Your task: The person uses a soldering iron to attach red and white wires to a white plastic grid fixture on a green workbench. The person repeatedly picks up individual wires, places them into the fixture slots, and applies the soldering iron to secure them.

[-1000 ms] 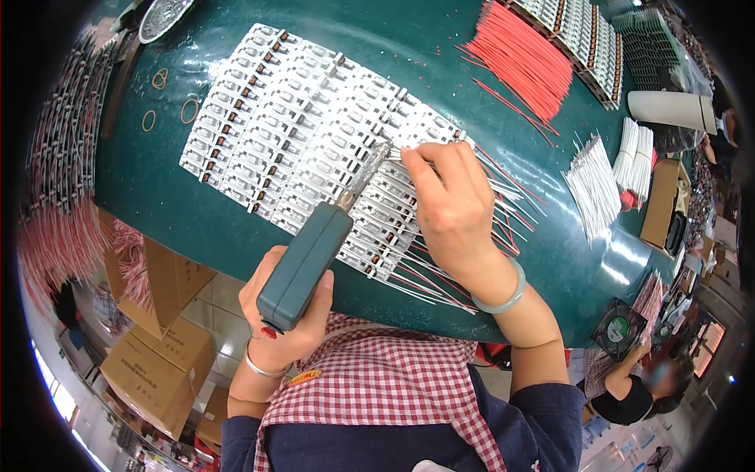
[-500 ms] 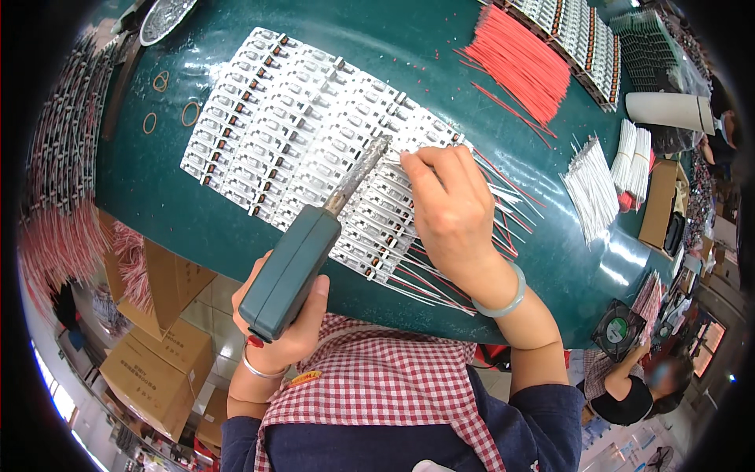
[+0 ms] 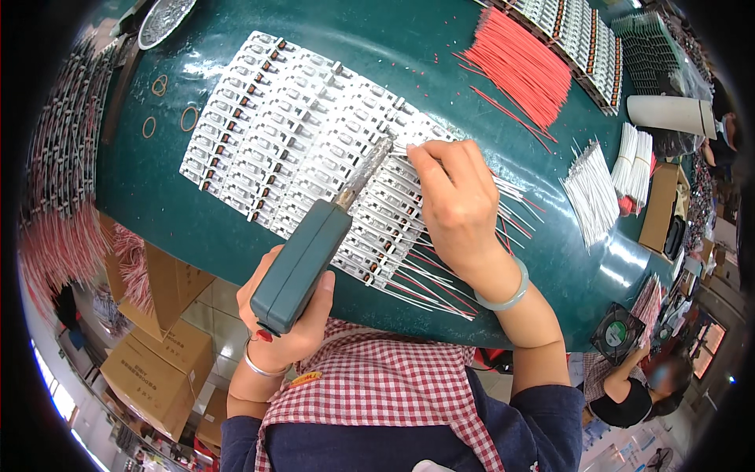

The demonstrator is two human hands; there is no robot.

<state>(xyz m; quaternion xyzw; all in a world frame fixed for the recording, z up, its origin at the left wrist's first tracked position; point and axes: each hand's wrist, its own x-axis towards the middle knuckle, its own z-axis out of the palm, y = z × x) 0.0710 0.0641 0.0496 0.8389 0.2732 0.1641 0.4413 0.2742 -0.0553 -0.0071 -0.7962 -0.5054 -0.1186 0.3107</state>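
Note:
My left hand (image 3: 291, 315) is wrapped round the dark green pistol-shaped body of a soldering gun (image 3: 307, 259). Its worn metal rod points up and right, with the tip touching or just over a panel of white plastic parts (image 3: 275, 126) set in rows. Close to that tip, my right hand (image 3: 460, 208) has thumb and forefinger pinched on the end of a thin white wire (image 3: 401, 148), mostly hidden by the fingers. Red and white wires (image 3: 429, 287) trail off the panel's right-hand rows, partly under my right wrist.
Red wires (image 3: 519, 71) lie in a fanned pile at the far right, with white wires (image 3: 590, 189) nearer. A small fan (image 3: 619, 330) stands at the right edge. Rubber bands (image 3: 189, 118) and a metal dish (image 3: 163, 20) are on the left. A co-worker (image 3: 629, 385) sits at lower right.
The soldering gun in my left hand has shifted slightly right and up. My right hand has also moved a little right, still pinching the wire; the panel stays nearly in place.

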